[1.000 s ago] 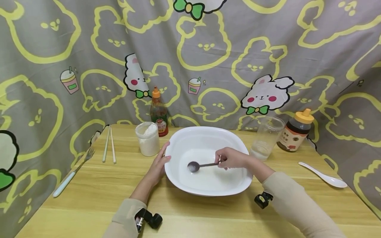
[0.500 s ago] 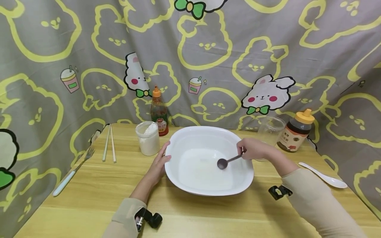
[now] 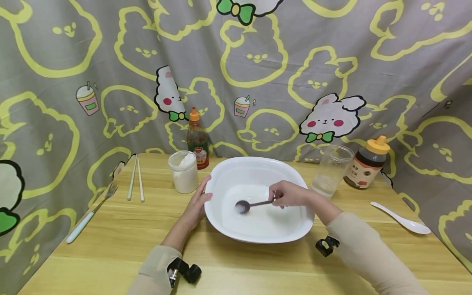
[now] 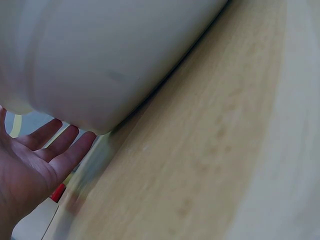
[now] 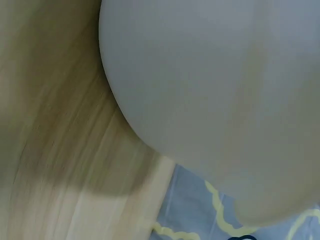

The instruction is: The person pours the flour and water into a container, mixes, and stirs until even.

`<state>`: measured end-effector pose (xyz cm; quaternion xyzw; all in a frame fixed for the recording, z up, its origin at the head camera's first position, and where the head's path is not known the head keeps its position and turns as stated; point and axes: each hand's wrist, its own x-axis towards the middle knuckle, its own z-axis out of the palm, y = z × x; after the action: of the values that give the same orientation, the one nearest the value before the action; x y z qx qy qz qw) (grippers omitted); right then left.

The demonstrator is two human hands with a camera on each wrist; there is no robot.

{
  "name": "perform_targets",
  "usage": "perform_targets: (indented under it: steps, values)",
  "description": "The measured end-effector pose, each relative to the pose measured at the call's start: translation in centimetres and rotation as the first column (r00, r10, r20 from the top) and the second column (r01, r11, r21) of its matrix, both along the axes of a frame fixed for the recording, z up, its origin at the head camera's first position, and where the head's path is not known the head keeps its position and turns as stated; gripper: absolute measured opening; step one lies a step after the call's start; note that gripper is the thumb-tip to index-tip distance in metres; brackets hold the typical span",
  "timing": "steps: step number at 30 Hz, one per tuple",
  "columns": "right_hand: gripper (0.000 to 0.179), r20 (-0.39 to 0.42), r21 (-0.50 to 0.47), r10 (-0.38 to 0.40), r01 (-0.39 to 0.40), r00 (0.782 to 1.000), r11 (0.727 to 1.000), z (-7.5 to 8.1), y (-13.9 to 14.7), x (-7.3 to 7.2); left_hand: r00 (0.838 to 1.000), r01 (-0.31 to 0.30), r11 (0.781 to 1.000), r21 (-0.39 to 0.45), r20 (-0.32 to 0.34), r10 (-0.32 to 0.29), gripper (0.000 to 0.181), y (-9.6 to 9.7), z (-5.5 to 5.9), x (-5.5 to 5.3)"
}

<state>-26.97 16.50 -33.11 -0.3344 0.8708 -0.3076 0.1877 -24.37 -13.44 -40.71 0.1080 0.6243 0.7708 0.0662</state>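
Observation:
In the head view, a large white basin [image 3: 258, 241] holds a whitish, cloudy liquid. My left hand [image 3: 195, 207] rests against its left side, the thumb tip at the rim. The left wrist view shows straight fingers [image 4: 72, 152] with their tips at the basin's outer wall. Over the inside of the basin, my right hand [image 3: 291, 194] pinches the handle of a dark brown spoon [image 3: 242, 207]. The round bowl of the spoon is down at the liquid, left of the middle. From the right wrist, only the basin's outer wall [image 5: 200, 90] shows; hand and spoon are hidden there.
Behind the basin's left side stand a jar of white powder [image 3: 184, 176] and a red sauce bottle [image 3: 198, 143]. A clear cup [image 3: 328, 176] and honey bottle [image 3: 366, 164] stand at right, a white spoon [image 3: 402, 219] nearby. Chopsticks [image 3: 140, 180] and a fork [image 3: 90, 215] lie left.
My right hand swung the spoon to the right side of the basin, then back left to about where it was. The left hand has stayed at the basin's side.

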Motion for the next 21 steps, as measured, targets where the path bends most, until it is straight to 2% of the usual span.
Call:
perform_targets:
  steps: [3, 6, 9, 12, 16, 19, 21]
  values:
    - [0.010, 0.050, 0.028, 0.056, -0.057, 0.997, 0.998, 0.6, 0.9, 0.7, 1.000, 0.002, 1.000, 0.004, -0.003, -0.002, 0.055, -0.1, 0.0, 0.0]
    - [0.011, 0.032, 0.078, 0.053, -0.055, 0.998, 0.995, 1.7, 2.2, 1.1, 1.000, 0.003, 1.000, 0.007, -0.008, -0.003, 0.055, -0.2, -0.1, -0.1]
    - [0.011, -0.048, 0.128, -0.005, 0.011, 0.999, 0.992, 2.7, 3.5, 1.1, 1.000, 0.003, 1.000, 0.003, -0.012, -0.003, 0.055, -0.2, -0.2, -0.1]
    - [0.011, -0.141, 0.166, -0.096, 0.120, 0.985, 0.979, 3.0, 3.9, 0.6, 1.000, -0.001, 1.000, -0.008, -0.019, 0.001, 0.055, -0.3, -0.2, -0.2]
    - [0.010, -0.236, 0.157, -0.178, 0.218, 0.955, 0.963, 2.1, 3.2, -0.4, 1.000, -0.011, 1.000, -0.022, -0.027, 0.010, 0.055, -0.2, -0.3, -0.2]
    - [0.009, -0.218, 0.096, -0.188, 0.212, 0.958, 0.972, 0.9, 2.2, -0.9, 1.000, -0.010, 1.000, -0.024, -0.030, 0.009, 0.055, -0.1, -0.2, -0.1]
    - [0.009, -0.178, 0.047, -0.164, 0.175, 0.970, 0.984, 0.3, 1.5, -0.9, 1.000, -0.006, 1.000, -0.020, -0.029, 0.006, 0.054, -0.1, -0.2, -0.1]
